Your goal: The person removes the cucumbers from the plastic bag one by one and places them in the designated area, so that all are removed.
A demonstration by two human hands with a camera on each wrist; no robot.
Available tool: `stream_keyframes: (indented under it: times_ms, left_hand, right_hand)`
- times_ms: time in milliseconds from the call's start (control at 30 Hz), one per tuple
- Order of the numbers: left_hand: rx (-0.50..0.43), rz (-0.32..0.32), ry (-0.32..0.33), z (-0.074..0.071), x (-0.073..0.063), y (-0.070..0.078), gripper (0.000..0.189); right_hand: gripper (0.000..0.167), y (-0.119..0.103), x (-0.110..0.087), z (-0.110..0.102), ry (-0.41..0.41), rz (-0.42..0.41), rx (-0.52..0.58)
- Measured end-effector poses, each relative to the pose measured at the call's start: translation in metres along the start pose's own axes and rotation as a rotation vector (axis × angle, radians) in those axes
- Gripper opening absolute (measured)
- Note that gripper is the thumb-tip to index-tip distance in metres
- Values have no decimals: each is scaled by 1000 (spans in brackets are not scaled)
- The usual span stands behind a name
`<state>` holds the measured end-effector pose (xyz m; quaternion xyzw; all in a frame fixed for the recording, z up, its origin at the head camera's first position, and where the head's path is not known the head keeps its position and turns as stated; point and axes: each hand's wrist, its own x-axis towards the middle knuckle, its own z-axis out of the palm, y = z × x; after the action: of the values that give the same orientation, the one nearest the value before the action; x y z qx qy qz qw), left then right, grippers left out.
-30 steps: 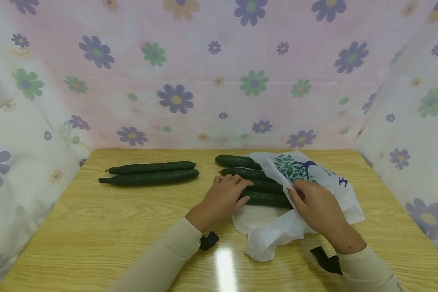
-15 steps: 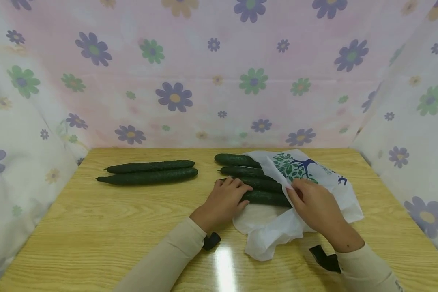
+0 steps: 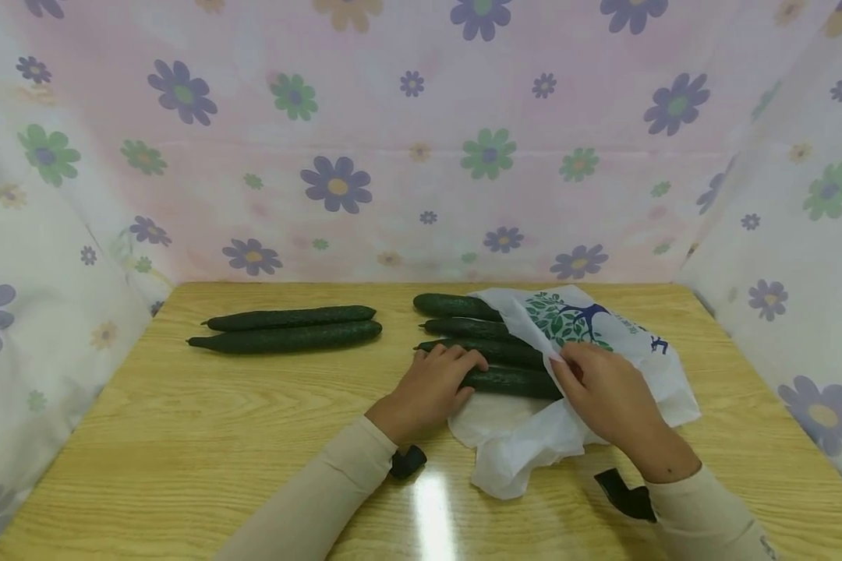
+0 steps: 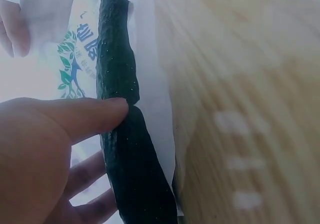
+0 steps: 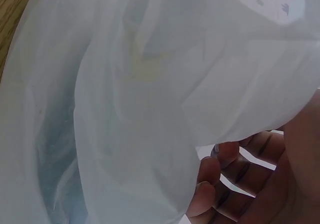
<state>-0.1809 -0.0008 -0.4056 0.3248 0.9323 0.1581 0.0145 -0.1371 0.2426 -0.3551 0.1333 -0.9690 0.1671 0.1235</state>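
Observation:
My left hand (image 3: 431,393) grips the left end of the nearest cucumber (image 3: 512,382), which lies partly inside a white plastic bag (image 3: 624,374). In the left wrist view, the thumb crosses one side of this cucumber (image 4: 117,53) while the fingers curl behind it. Several cucumbers lie side by side in the bag's mouth, their right ends hidden under the plastic; one (image 3: 487,351) is just beyond the gripped one. With thumb and fingers, my right hand (image 3: 610,393) pinches the bag's upper edge. Translucent plastic (image 5: 140,124) fills much of the right wrist view.
Two more cucumbers (image 3: 288,339) lie together at the back left of the wooden table (image 3: 217,436). A flowered cloth (image 3: 393,140) hangs behind the table and at both sides. Black pieces show beside the left wrist (image 3: 408,463) and right wrist (image 3: 624,497).
My left hand has shifted slightly toward me, uncovering the left tip of the second-nearest cucumber. My right hand keeps its pinch on the bag's edge, almost still.

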Motion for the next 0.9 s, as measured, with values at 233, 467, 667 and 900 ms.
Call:
stream_keyframes:
  times_ms: [233,467,667,900]
  left_hand:
    - [-47,14,-4,1,-1,1,34]
    - [-68,15,-23,1,-1,2,32]
    - [-85,-22,-53,1,0,5,44]
    - [-60,-57,-52,3,2,7,63]
  right_hand:
    - [32,-1,1,-1,-3,-12,-1]
    - [32,-2,0,-1,-3,-4,3]
    - [31,-2,0,-1,-11,2,4]
    - [31,-3,0,-2,-21,6,-4]
